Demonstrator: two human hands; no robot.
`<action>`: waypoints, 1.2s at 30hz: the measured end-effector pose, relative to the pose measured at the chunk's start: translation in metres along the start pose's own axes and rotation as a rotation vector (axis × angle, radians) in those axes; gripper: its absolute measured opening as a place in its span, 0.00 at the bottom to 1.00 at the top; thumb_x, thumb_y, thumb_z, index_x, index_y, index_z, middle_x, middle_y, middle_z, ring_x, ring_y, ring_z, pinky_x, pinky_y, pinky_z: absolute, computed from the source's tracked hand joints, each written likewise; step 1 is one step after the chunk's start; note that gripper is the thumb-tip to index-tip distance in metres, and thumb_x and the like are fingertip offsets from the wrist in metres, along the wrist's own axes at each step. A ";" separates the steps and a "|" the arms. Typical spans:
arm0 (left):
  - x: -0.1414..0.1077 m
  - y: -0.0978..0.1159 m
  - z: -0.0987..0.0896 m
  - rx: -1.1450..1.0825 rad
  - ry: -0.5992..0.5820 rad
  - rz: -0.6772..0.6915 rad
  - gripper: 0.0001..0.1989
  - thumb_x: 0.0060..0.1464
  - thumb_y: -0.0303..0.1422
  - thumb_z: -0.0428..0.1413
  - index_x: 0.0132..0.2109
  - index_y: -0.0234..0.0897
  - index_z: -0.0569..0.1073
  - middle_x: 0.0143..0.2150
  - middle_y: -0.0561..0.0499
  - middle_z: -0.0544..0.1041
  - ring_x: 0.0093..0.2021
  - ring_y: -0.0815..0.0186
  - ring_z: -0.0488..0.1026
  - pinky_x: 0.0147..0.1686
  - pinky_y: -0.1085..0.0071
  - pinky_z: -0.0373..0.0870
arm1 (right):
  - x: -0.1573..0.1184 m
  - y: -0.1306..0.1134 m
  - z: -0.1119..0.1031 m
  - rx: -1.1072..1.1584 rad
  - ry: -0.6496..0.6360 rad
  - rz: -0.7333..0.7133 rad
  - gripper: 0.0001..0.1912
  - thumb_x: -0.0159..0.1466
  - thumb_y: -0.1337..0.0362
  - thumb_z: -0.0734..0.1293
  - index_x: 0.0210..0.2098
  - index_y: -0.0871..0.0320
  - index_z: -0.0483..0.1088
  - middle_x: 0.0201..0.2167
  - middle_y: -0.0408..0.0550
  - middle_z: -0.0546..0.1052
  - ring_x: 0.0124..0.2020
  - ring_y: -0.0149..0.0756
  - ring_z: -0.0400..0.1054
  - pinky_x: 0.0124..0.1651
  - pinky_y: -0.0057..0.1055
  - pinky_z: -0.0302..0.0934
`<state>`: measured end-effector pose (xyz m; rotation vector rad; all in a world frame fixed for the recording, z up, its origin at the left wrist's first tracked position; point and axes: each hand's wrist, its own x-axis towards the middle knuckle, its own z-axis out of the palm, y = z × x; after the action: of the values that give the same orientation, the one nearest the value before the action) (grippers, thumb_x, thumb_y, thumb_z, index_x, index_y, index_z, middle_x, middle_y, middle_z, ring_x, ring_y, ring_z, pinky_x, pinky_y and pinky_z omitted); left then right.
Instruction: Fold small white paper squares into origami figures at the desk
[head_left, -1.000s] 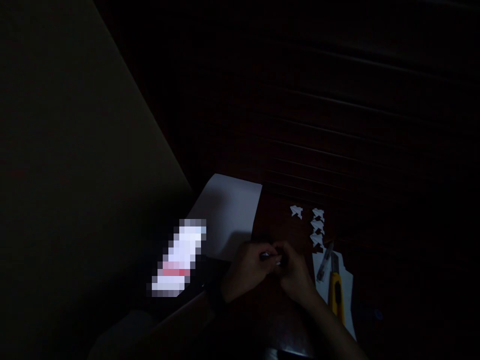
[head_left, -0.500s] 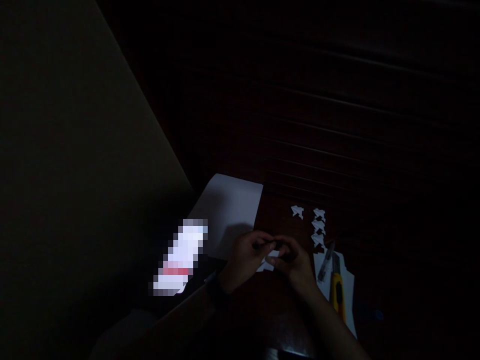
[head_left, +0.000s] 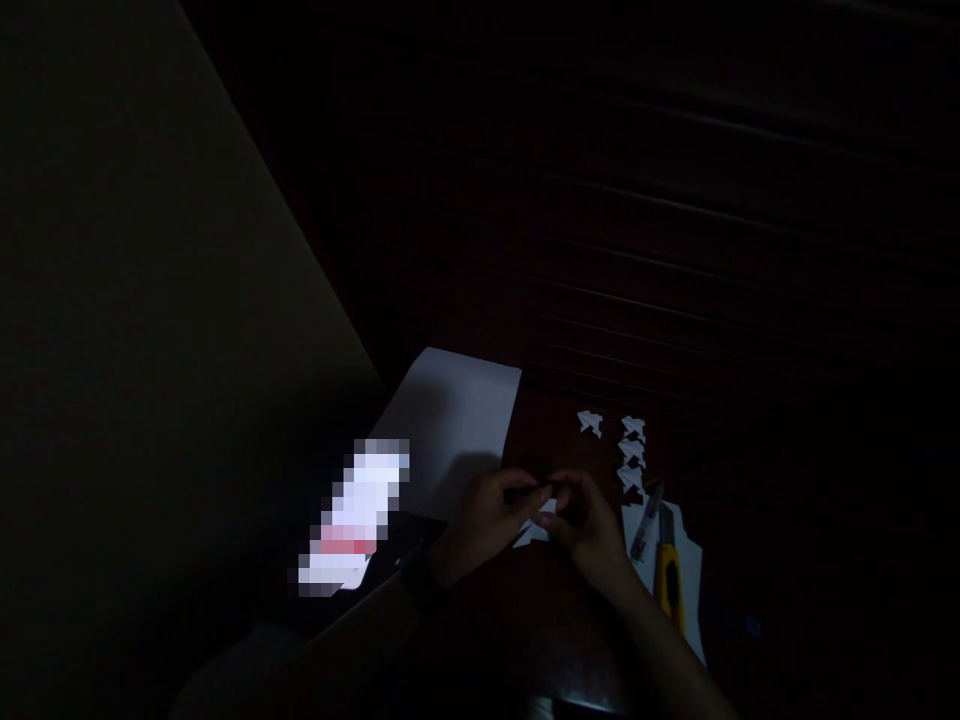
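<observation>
Both hands meet over a small piece of folded white paper [head_left: 541,528] above the dark table. My left hand [head_left: 491,515] pinches it from the left, thumb pointing right. From the other side my right hand [head_left: 589,525] closes thumb and fingers on the same paper. The hands hide part of the paper, and dim light blurs its folds. Beyond them lie several small folded paper figures: one [head_left: 590,423] stands apart on the left, and a column of others [head_left: 631,451] is to its right.
A large white sheet [head_left: 469,420] lies behind my left hand. A lit phone [head_left: 352,515], its screen pixelated, is at the left. Right of my right hand, a clear pen [head_left: 646,522] and a yellow utility knife [head_left: 670,580] rest on white papers [head_left: 691,590].
The view has shifted slightly, so things sit a little further left. My fingers have moved slightly on the folded paper, and its visible part looks a little different.
</observation>
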<state>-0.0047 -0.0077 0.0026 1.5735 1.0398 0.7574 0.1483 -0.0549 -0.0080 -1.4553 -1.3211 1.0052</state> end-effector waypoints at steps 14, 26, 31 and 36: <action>-0.004 0.004 0.001 0.075 -0.060 0.005 0.16 0.53 0.43 0.51 0.31 0.35 0.75 0.25 0.52 0.73 0.26 0.69 0.68 0.24 0.76 0.60 | 0.003 0.003 -0.004 0.199 -0.006 0.073 0.18 0.49 0.64 0.72 0.39 0.55 0.66 0.22 0.36 0.62 0.23 0.29 0.58 0.27 0.25 0.56; 0.002 0.001 -0.004 -0.250 -0.084 -0.104 0.13 0.50 0.37 0.56 0.39 0.32 0.73 0.33 0.47 0.76 0.31 0.67 0.73 0.28 0.74 0.66 | 0.008 0.005 -0.010 0.336 0.074 0.132 0.21 0.49 0.61 0.73 0.42 0.55 0.67 0.23 0.38 0.67 0.24 0.29 0.61 0.27 0.25 0.56; 0.002 -0.002 -0.004 -0.215 -0.112 -0.054 0.12 0.49 0.35 0.57 0.40 0.33 0.74 0.37 0.46 0.76 0.36 0.64 0.73 0.36 0.70 0.68 | 0.004 0.008 -0.006 0.473 0.019 0.179 0.23 0.48 0.61 0.73 0.42 0.53 0.65 0.25 0.40 0.71 0.25 0.33 0.65 0.29 0.30 0.60; 0.002 -0.005 -0.003 -0.192 -0.093 -0.029 0.13 0.50 0.37 0.56 0.41 0.33 0.74 0.37 0.46 0.77 0.37 0.63 0.73 0.37 0.69 0.68 | 0.004 0.004 -0.005 0.414 0.053 0.163 0.23 0.48 0.60 0.73 0.42 0.54 0.66 0.27 0.43 0.73 0.28 0.37 0.68 0.31 0.32 0.62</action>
<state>-0.0074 -0.0040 -0.0016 1.4123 0.8933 0.7347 0.1541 -0.0519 -0.0105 -1.2719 -0.8983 1.2521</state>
